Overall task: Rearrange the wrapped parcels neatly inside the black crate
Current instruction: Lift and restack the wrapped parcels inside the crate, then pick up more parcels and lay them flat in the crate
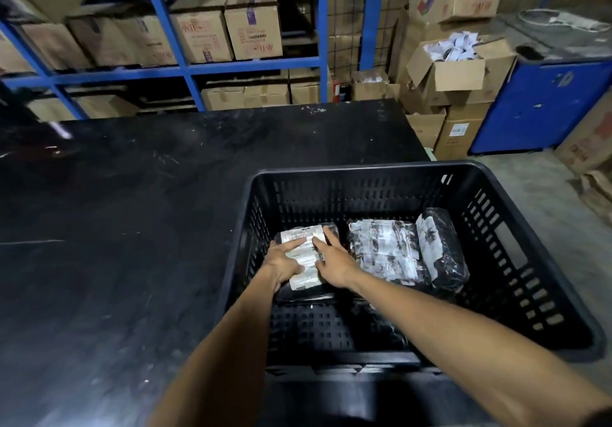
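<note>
A black slotted crate sits at the right end of a black table. Inside it lie three parcels in black plastic wrap with white labels. The left parcel lies flat by the crate's left wall, and both my hands rest on it: my left hand on its left side, my right hand on its right side, fingers spread over the label. A middle parcel lies flat beside it. The right parcel leans on edge against the middle one.
The black table stretches to the left and behind the crate. Blue shelving with cardboard boxes stands behind it. More cardboard boxes and a blue cabinet stand at the right on a concrete floor.
</note>
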